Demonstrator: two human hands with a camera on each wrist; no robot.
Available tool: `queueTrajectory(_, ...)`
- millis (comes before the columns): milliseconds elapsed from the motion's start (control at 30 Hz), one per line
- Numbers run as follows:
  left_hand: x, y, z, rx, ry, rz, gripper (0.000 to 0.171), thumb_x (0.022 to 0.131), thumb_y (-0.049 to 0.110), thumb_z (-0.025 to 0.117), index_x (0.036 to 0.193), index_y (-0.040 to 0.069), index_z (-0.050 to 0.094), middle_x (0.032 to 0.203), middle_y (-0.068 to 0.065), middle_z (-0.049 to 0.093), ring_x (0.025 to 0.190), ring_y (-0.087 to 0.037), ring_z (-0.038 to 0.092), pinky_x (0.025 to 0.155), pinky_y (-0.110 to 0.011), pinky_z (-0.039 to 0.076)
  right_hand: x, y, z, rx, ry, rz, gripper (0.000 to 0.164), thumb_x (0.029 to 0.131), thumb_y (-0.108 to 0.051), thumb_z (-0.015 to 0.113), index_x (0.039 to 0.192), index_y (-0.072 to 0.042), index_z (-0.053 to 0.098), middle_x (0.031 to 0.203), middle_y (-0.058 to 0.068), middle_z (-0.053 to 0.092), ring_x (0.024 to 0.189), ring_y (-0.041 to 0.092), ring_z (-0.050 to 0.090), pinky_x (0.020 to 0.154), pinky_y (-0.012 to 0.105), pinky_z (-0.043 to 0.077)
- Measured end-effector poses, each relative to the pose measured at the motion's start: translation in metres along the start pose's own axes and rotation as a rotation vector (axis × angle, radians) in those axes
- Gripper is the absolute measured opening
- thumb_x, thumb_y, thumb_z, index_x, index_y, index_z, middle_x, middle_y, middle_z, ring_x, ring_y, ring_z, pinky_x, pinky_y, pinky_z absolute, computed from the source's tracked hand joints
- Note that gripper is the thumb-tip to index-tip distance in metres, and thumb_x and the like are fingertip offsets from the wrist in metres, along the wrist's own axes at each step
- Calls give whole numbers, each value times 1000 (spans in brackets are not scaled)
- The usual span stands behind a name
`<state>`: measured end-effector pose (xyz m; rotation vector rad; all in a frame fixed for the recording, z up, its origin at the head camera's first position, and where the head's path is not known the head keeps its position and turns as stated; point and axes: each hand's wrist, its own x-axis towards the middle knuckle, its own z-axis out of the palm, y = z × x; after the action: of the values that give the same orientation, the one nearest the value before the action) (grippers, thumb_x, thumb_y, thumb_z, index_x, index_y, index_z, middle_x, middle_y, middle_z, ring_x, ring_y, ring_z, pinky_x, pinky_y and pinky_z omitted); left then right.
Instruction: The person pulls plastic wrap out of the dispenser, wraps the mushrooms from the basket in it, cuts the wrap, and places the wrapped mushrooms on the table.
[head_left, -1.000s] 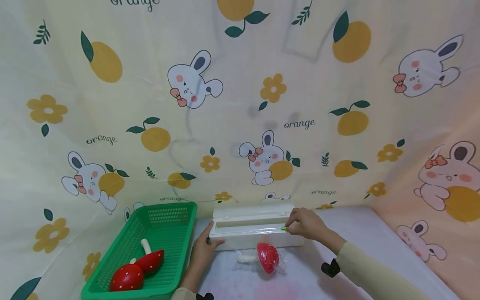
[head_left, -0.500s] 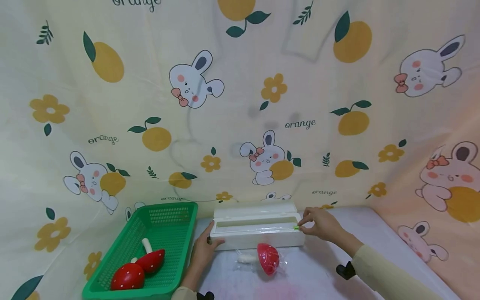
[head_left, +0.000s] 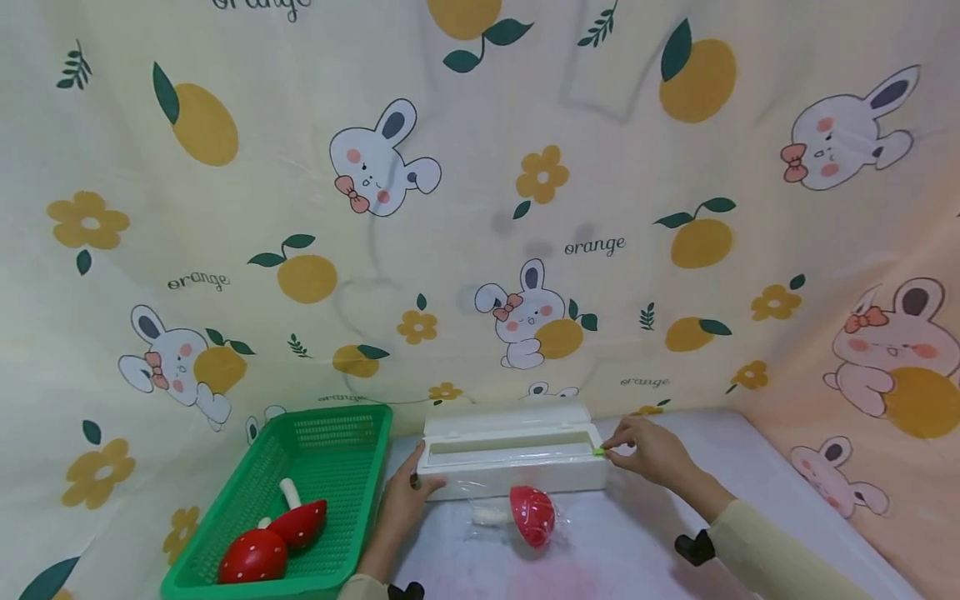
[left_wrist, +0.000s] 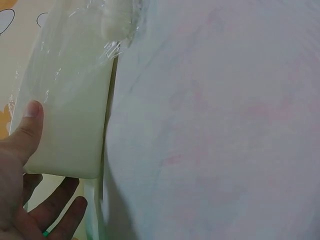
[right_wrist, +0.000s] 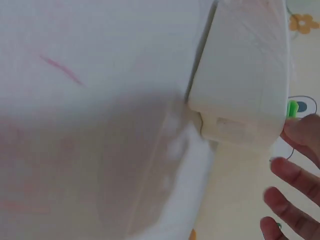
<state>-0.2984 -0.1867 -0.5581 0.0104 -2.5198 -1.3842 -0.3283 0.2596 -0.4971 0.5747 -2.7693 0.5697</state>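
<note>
A white cling film dispenser (head_left: 558,477) stands on the table, its lid (head_left: 510,419) raised at the back. My left hand (head_left: 403,504) grips its left end, thumb on the front face, as the left wrist view shows too. At the right end, my right hand (head_left: 651,450) pinches the small green slide cutter (head_left: 598,452) between thumb and index finger; its other fingers spread loosely in the right wrist view. Clear film (left_wrist: 60,65) hangs over the dispenser's front. Just before it lies a red-capped toy mushroom (head_left: 532,517) with a white stem, wrapped in film.
To the left is a green plastic basket (head_left: 373,492) with red, white-dotted toy mushrooms (head_left: 253,557) inside. A whitish cloth (head_left: 622,558) covers the table. Behind hangs a curtain (head_left: 465,250) printed with rabbits and oranges.
My right hand has slid the green cutter rightward along the dispenser's front edge to its right end. My left hand has kept its grip on the left end.
</note>
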Motion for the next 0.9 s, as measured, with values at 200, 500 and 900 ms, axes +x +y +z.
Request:
queueTrajectory(200, 1, -1, -4, 20, -20, 22, 86, 91, 22, 85, 164, 7, 42, 162, -24, 48, 150, -46, 44, 118, -61, 40, -5, -2, 11, 60, 38, 3, 14, 95, -19, 82, 109, -20, 85, 95, -11, 69, 87, 17, 62, 69, 30, 50)
queueTrajectory(500, -4, 2, -2, 73, -3, 168, 74, 92, 18, 85, 157, 3, 51, 160, -29, 47, 148, -50, 45, 118, -65, 38, -12, -24, 30, 98, 176, -60, 33, 91, -33, 89, 119, -15, 82, 116, 3, 70, 110, 28, 66, 92, 52, 60)
queueTrajectory(900, -21, 10, 8, 223, 209, 274, 47, 77, 12, 97, 116, 14, 71, 125, -16, 53, 108, -33, 51, 89, -51, 45, -20, -43, 46, 67, 373, -216, 26, 78, -3, 95, 92, -21, 82, 109, 4, 71, 104, 24, 63, 87, 48, 57)
